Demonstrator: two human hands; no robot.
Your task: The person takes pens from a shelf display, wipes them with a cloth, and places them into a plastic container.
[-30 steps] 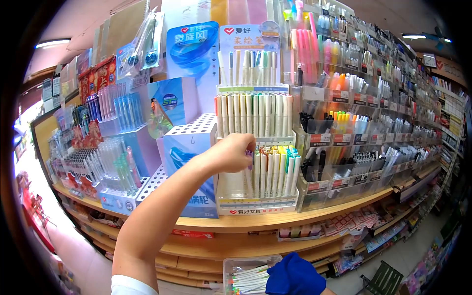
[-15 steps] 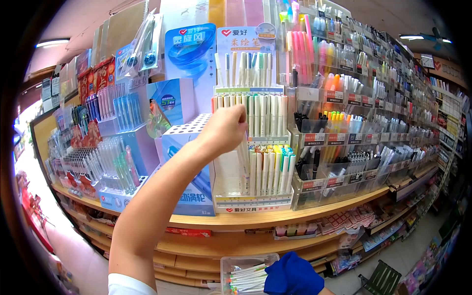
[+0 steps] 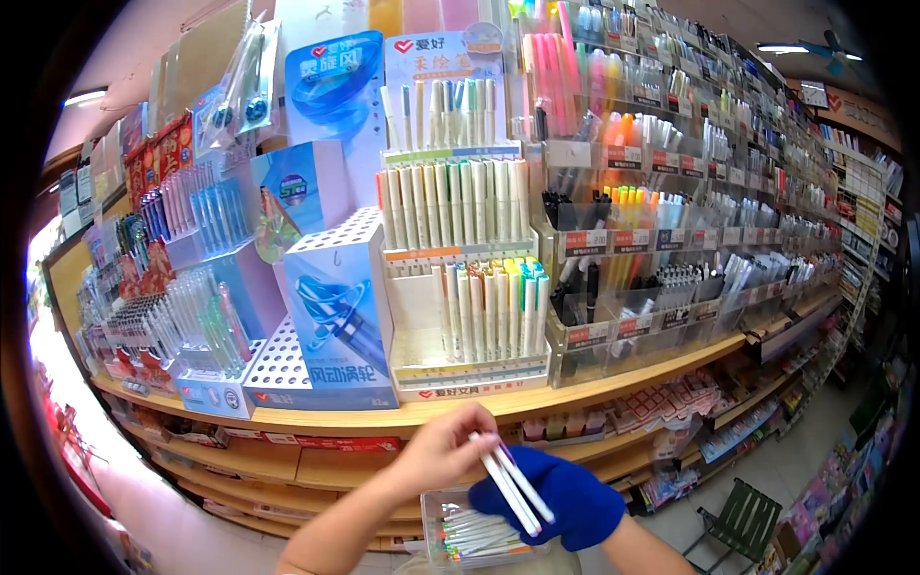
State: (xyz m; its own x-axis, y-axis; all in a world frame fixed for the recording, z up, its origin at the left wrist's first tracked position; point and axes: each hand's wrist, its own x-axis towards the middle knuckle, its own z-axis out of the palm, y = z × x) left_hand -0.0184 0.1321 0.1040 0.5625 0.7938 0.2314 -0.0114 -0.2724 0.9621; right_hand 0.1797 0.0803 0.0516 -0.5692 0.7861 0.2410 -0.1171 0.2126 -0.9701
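My left hand is closed, its thumb and fingers pinching the upper ends of a few slim white marker pens. The pens slant down to the right across a blue cloth. That cloth covers my right hand, with only the wrist bare, so the fingers underneath are hidden; the cloth bunches around the pens. Below both hands is a clear plastic box with many white pens lying in it, their tips in several colours.
In front stands a tiered marker display on a wooden shelf. A blue cardboard pen stand is left of it. Clear racks of pens run along the right. A dark green folding stool stands on the floor at right.
My left hand has come down from the display's middle tier to the blue cloth, now with marker pens in it. The cloth-covered right hand has risen slightly to the pens.
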